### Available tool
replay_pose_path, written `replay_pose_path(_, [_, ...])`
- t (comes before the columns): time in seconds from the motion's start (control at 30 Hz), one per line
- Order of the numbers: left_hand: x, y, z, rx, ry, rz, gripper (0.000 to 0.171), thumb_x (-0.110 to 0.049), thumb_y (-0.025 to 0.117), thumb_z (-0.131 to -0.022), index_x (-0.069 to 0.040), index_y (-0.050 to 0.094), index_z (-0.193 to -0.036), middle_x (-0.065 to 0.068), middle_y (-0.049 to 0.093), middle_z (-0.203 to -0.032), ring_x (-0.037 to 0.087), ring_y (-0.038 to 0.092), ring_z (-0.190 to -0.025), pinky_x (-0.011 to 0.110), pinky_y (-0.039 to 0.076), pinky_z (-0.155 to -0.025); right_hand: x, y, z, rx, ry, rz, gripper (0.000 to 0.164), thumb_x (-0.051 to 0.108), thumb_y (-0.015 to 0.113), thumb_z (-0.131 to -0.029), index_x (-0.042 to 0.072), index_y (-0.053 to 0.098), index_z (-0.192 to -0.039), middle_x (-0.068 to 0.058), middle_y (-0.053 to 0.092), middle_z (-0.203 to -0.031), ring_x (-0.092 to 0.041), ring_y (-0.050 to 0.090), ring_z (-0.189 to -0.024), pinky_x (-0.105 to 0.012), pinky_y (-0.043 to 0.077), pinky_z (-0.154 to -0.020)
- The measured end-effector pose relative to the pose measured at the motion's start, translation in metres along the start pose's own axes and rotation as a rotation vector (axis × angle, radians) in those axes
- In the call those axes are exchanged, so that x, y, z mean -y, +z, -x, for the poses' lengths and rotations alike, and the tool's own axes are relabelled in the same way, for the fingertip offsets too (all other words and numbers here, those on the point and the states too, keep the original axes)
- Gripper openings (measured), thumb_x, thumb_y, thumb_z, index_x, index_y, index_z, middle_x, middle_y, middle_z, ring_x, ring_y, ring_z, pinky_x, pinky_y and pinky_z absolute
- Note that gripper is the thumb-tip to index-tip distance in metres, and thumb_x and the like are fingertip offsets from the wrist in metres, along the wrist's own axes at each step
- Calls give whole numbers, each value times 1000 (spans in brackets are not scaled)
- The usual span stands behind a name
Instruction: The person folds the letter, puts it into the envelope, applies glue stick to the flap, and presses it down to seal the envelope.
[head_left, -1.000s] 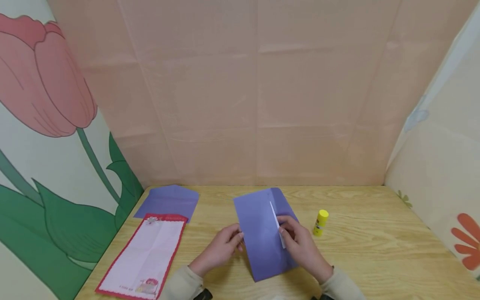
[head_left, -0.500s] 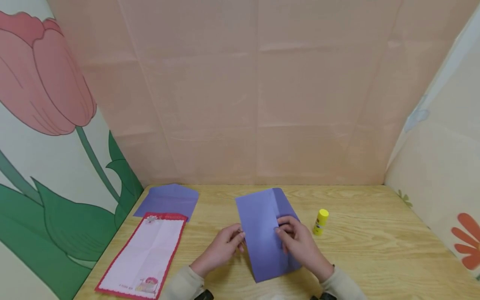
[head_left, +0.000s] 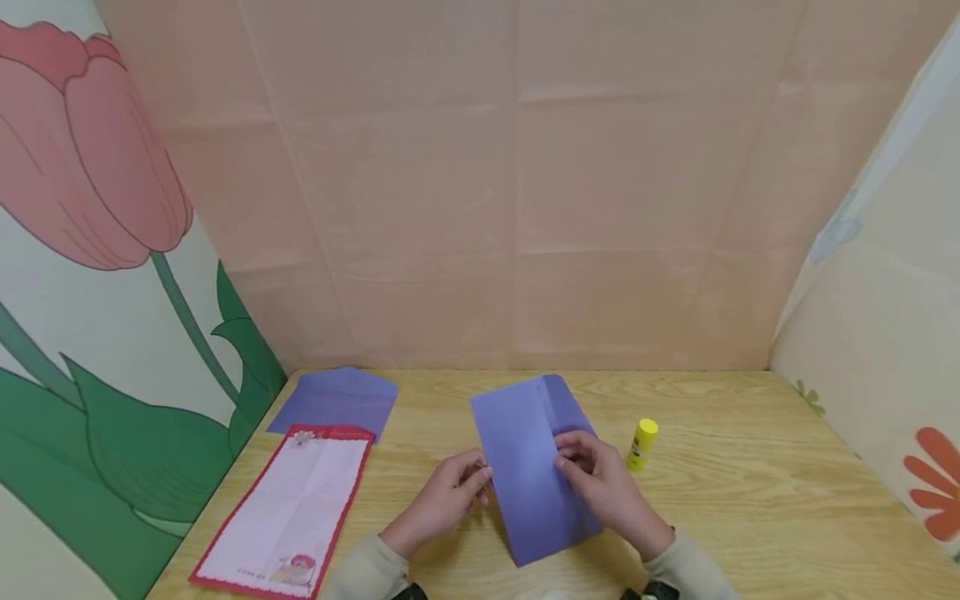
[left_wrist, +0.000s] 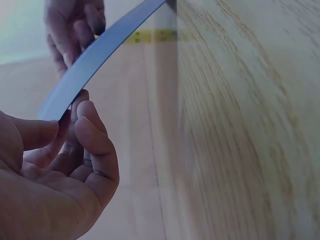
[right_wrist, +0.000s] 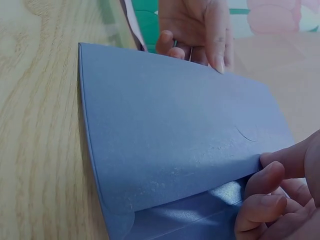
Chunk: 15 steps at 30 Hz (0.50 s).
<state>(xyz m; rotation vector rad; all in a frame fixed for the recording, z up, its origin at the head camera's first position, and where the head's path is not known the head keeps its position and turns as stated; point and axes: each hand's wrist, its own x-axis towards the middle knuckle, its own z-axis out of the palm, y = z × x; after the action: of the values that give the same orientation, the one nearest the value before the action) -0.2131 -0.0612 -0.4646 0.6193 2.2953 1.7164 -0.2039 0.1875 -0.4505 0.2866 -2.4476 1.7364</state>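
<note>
A purple-blue envelope (head_left: 519,492) is held tilted over the table between both hands. My left hand (head_left: 441,502) pinches its left long edge, thumb on the face turned to me and fingers behind, as the left wrist view shows. At the opening edge on the right, my right hand (head_left: 606,487) grips the envelope with the thumb on the front panel and the fingers at the gap. In the right wrist view the panel stands slightly away from the flap (right_wrist: 175,220). What lies inside the envelope is hidden.
To the left, a white letter sheet with a red border (head_left: 288,508) lies on the wooden table (head_left: 750,500). It partly covers another purple envelope (head_left: 341,404). A yellow glue stick (head_left: 642,444) stands upright just right of my right hand.
A narrow white paper edge showed at the envelope's opening by my right thumb; it is now out of sight. Both hands and the envelope have hardly shifted.
</note>
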Motion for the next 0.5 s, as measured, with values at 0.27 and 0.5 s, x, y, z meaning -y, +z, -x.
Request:
replay_pose_path(0.27, [-1, 0, 2, 0, 1, -1, 21, -10, 49, -105, 2, 55, -88, 13, 66, -84, 25, 63, -71, 29, 48, -53, -1, -2, -1, 22, 68, -3, 23, -4, 66, -91, -2, 64, -114, -11, 69, -96, -11, 64, -84, -23, 53, -72])
replay_pose_path(0.5, [-3, -1, 3, 18, -3, 11, 22, -12, 50, -105, 0, 54, -87, 11, 65, -82, 29, 63, -70, 30, 49, -53, -2, -2, -1, 28, 65, -22, 25, -4, 66, -91, -2, 63, -116, -11, 69, -94, -11, 64, -82, -23, 53, -70])
